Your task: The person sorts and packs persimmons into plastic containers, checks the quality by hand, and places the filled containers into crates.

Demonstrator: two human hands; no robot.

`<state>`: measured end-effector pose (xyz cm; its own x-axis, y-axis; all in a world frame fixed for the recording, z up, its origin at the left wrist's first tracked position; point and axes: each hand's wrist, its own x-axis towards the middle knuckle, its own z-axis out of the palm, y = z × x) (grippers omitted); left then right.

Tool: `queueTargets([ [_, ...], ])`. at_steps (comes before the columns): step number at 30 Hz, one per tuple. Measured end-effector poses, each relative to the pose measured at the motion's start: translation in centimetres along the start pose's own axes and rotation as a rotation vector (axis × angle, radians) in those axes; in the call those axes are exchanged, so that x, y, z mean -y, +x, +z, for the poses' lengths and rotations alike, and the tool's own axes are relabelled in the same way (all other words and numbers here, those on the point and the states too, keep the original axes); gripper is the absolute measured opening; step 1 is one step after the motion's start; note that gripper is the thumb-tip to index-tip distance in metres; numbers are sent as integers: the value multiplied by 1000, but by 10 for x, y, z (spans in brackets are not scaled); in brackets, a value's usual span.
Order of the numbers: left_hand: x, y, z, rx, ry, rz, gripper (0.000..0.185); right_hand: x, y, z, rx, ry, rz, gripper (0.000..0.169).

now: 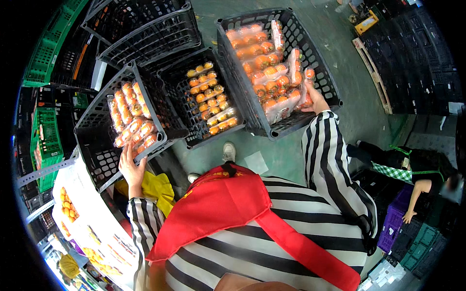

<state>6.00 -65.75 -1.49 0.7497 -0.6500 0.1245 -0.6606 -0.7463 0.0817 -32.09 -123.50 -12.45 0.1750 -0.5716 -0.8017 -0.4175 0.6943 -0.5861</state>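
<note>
Three black plastic crates stand before me with clear packs of orange fruit that look like persimmons. My right hand point(316, 99) reaches into the right crate point(267, 125) and grips a fruit pack point(307, 95) at its near right corner. More packs point(267, 60) lie in rows and on edge beside it. My left hand point(131, 166) is at the near edge of the left crate point(87, 145), its fingers at the lowest packs point(134, 132); whether it grips one is hard to tell. Between them, the middle crate point(193, 143) holds several short rows of packs point(211, 100).
Stacked black crates point(149, 36) stand at the upper left, green crates point(47, 145) at the far left. At right are black crates on a wooden pallet point(371, 74). A co-worker point(407, 165) bends beside a purple crate point(395, 218). A paper sheet point(256, 162) lies on the floor.
</note>
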Motion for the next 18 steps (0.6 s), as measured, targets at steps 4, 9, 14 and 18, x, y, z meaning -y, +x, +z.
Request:
queueTargets([
  [4, 0, 0, 1, 1, 39, -19, 78, -5, -4, 6, -37, -17, -87, 92],
  [9, 9, 0, 8, 3, 24, 6, 77, 8, -16, 21, -125, 98, -108, 78],
  [14, 16, -3, 10, 19, 13, 19, 75, 7, -26, 26, -119, 172, -173, 74],
  [18, 14, 1, 9, 24, 29, 21, 74, 5, 21, 26, -133, 193, -140, 86],
])
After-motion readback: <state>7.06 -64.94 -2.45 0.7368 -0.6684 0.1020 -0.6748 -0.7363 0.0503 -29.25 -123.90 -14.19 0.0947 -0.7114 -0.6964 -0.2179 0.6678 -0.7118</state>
